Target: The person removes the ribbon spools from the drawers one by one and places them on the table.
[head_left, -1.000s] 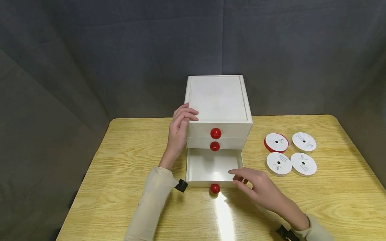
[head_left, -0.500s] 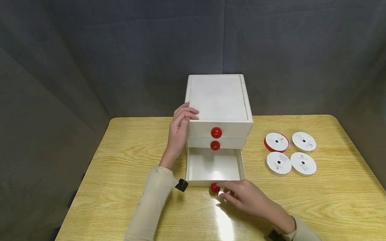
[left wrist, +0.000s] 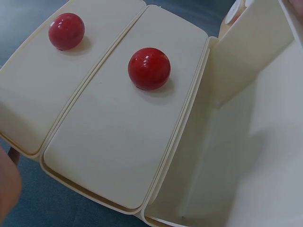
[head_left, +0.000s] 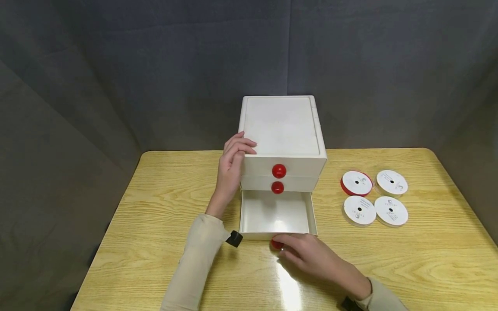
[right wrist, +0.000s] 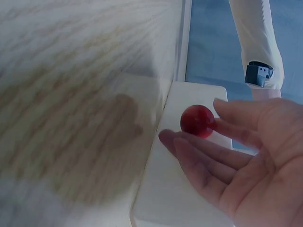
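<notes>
A white drawer cabinet [head_left: 282, 125] stands at mid-table, its lowest drawer [head_left: 256, 236] pulled out and bare inside. My left hand [head_left: 229, 166] rests on the cabinet's upper left edge, fingertips lying over the top. At the front of that drawer, my right hand [head_left: 311, 255] reaches in from the right, a fingertip over its red knob [head_left: 276, 245]. Seen from the right wrist, relaxed fingers surround the knob [right wrist: 196, 120] loosely, one fingertip right against it. Two upper drawers are closed; their red knobs [left wrist: 149, 68] show in the left wrist view.
Several white ribbon spools lie flat on the wooden table [head_left: 163, 194] to the right of the cabinet, among them a spool with red ribbon [head_left: 356, 183]. A dark curtain [head_left: 186, 77] hangs behind the table.
My right hand has moved left from the drawer's front right corner to its red knob. The left hand and the drawer have kept their places.
</notes>
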{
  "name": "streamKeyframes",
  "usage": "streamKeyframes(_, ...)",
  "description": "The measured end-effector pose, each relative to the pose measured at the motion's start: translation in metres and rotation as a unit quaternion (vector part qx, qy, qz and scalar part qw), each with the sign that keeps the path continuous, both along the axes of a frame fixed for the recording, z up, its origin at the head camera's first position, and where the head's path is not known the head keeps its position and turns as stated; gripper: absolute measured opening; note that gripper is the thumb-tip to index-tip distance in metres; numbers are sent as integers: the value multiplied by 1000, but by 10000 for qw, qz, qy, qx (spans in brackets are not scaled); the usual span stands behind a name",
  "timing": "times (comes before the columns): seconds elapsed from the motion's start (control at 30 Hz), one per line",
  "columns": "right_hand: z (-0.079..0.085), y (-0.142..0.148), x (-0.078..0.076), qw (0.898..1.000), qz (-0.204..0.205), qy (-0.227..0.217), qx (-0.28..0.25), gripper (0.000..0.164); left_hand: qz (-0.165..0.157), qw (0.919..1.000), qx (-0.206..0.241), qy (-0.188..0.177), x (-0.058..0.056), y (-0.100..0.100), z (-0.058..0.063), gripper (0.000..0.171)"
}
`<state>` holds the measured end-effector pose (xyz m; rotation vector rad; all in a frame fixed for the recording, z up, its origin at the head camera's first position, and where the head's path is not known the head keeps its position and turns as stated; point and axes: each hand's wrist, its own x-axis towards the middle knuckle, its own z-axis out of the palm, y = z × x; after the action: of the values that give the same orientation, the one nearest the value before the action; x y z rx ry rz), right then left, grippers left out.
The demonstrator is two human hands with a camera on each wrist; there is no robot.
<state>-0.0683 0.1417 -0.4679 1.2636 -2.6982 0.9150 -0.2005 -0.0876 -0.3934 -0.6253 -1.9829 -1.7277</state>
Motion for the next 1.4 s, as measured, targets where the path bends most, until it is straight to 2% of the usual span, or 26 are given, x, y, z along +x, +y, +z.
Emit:
streamKeyframes(0.33, -7, -13, -1, 9965, -378, 497, -554, 25, 17, 10000, -11, 13, 0, -1, 0, 30)
streamKeyframes(0.57, -7, -14, -7, 9947, -567, 472, -710, 25, -4, 10000, -30, 32, 0, 0, 1, 30)
streamKeyframes(1.0, -3, -15, -24, 9941, -910, 232, -539, 21, 10, 10000, -66, -46, 0, 0, 1, 31)
streamKeyframes(1.4, -1, -16, -37, 9943, -977, 119, -404, 25, -32, 10000, -18, 44, 0, -1, 0, 30)
